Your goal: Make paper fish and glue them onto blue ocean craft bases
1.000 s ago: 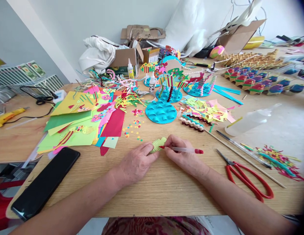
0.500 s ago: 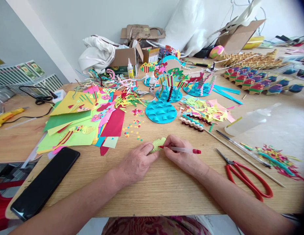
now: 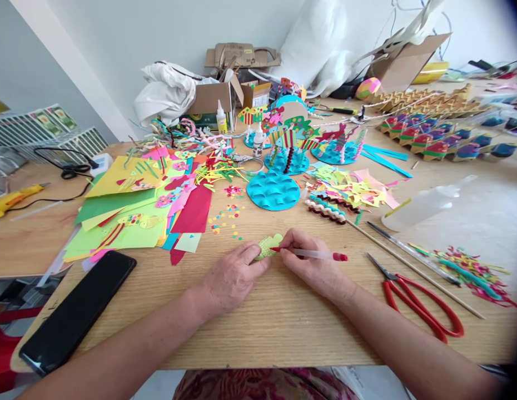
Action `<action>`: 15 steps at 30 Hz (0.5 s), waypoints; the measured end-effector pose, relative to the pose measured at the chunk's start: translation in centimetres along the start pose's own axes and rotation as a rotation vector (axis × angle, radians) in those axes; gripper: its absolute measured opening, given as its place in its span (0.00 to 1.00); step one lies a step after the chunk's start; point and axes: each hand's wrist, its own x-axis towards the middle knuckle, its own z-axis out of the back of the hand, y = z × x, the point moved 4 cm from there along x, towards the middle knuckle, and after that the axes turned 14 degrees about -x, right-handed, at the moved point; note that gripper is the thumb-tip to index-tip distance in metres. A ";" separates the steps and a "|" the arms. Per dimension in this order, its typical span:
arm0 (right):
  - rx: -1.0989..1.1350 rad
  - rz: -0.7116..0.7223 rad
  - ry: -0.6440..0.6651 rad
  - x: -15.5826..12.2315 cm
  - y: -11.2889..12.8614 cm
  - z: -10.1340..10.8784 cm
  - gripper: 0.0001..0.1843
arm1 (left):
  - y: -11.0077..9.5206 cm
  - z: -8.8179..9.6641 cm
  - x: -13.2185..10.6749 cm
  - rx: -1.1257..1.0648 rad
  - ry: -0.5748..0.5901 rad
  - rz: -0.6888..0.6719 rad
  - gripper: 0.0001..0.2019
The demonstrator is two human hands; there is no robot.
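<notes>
A light green paper fish [image 3: 267,245] with a scale pattern lies on the table before me. My left hand [image 3: 235,273] grips its left end between thumb and fingers. Pinched in my right hand [image 3: 307,256] is a red pen [image 3: 319,254] with a clear barrel, its red tip on or just above the fish's right part. Behind the hands sits a round blue paper base [image 3: 273,190] with wavy strips. Small colored paper dots [image 3: 228,219] are scattered to its left.
Red-handled scissors [image 3: 421,303], a wooden stick [image 3: 412,266] and a silver pen [image 3: 408,250] lie at right, near a clear bottle [image 3: 427,208]. At left are a black phone [image 3: 77,311] and stacked colored paper [image 3: 112,239]. Glue bottles [image 3: 258,141] and fish models stand behind.
The red pen has tilted slightly, its back end shifting a little to the right. My left hand keeps the paper fish in the same place.
</notes>
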 end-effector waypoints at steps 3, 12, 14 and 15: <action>0.022 -0.007 0.019 0.0 0.0 -0.2 0.03 | 0.0 0.0 0.0 0.010 -0.003 -0.004 0.14; 0.011 -0.011 0.045 0.2 0.4 -0.2 0.04 | 0.0 0.1 0.0 0.018 -0.024 -0.011 0.14; 0.011 -0.010 0.045 0.2 0.4 -0.2 0.04 | 0.0 0.1 0.0 0.014 -0.020 -0.010 0.14; 0.009 -0.012 0.045 0.2 0.4 -0.2 0.04 | 0.0 0.0 0.0 0.015 -0.019 -0.011 0.14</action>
